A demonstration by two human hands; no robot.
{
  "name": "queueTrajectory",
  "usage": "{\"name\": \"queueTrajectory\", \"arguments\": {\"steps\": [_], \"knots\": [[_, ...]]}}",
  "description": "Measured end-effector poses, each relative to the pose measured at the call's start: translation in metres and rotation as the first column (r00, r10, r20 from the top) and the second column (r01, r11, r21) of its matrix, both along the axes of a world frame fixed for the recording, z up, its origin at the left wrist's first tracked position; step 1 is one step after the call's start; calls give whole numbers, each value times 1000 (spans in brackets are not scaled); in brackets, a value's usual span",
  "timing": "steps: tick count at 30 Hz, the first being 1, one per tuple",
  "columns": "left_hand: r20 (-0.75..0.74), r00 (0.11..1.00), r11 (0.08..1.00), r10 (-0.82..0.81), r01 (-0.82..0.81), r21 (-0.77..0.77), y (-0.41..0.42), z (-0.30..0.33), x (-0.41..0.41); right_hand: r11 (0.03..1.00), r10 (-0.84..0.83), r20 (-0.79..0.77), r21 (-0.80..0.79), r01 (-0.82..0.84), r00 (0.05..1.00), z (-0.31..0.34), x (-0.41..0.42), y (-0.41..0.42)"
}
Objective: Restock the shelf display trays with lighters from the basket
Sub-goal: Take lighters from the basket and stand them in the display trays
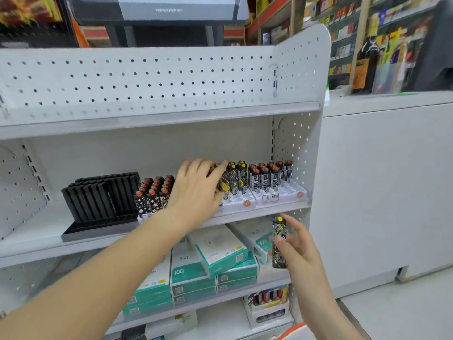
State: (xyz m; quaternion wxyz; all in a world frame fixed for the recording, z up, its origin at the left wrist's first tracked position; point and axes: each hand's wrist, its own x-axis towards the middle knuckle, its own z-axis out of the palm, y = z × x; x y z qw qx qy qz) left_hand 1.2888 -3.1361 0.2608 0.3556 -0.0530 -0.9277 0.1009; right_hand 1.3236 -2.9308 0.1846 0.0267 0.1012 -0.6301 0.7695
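On the middle shelf stand white display trays (282, 196) holding upright patterned lighters: a red-capped star-patterned group (153, 193) at the left, yellow-capped black ones (235, 179) in the middle, red-capped black-and-white ones (268, 176) at the right. My left hand (198, 190) reaches into the middle tray, fingers against the yellow-capped lighters; what the fingertips hold is hidden. My right hand (297, 244) is lower, in front of the shelf below, and pinches one yellow-capped black lighter (279, 242) upright. An orange and white edge (295, 331) shows at the bottom, possibly the basket.
A black slotted display rack (103, 198) stands left of the trays. Teal and white boxes (213, 265) fill the shelf below, with more lighter boxes (268, 303) under them. The top shelf (159, 114) is bare. A white counter (382, 182) flanks the shelving on the right.
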Motion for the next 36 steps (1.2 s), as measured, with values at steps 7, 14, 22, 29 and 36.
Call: {"name": "queueTrajectory", "arguments": {"steps": [7, 14, 22, 29, 36], "knots": [[-101, 994, 999, -43, 45, 16, 17, -53, 37, 981, -41, -212, 178, 80, 976, 61, -37, -25], [12, 1000, 998, -3, 2, 65, 16, -78, 32, 803, -1, -431, 537, 258, 902, 81, -69, -54], [-5, 999, 984, -49, 49, 170, 19, -84, 30, 723, 96, -434, 649, 237, 896, 79, -83, -66], [-9, 997, 979, -71, 72, 190, 17, -87, 29, 588, 165, -588, 703, 400, 792, 77, -91, -77], [-5, 997, 977, -82, 81, 197, 16, -88, 29, 580, 97, -622, 670, 463, 777, 77, -98, -83]]}}
